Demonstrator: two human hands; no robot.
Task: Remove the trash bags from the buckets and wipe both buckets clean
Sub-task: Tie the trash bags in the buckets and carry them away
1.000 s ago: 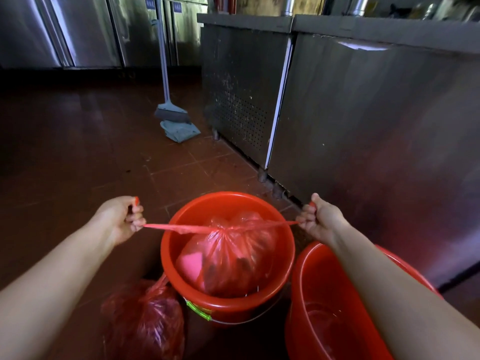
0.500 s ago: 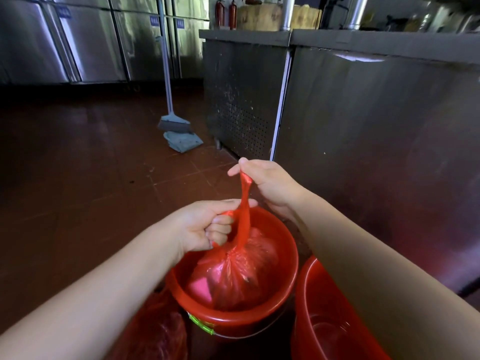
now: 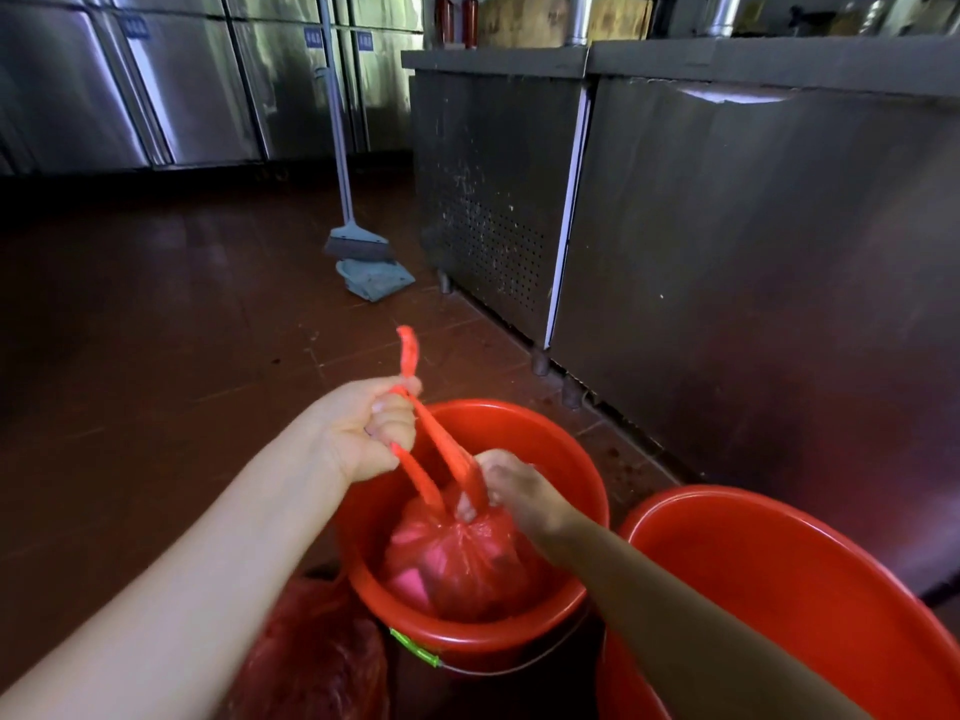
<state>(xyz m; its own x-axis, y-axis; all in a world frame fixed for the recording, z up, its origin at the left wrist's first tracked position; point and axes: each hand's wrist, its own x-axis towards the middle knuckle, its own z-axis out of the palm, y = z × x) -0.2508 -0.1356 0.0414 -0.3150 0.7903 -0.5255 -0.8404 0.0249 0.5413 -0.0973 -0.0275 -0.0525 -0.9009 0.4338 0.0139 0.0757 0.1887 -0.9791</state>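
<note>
A second red bucket (image 3: 810, 589) stands just right of the red bucket (image 3: 545, 444), which holds the tied trash bag (image 3: 462, 558). Above it, the left hand (image 3: 363, 433) grips both bag handles; the right hand (image 3: 511, 488) pinches the knot.

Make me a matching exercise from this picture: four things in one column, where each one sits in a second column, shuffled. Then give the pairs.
Things:
1. tied trash bag
2. second trash bag
3. empty bucket
4. broom

Places:
A. on the floor, at the near left of the bucket holding the bag
B. standing at the far corner of the steel counter, a cloth at its foot
C. inside the bucket between the arms
D. at the right edge, under the right forearm

Pairs: 1-C, 2-A, 3-D, 4-B
</note>
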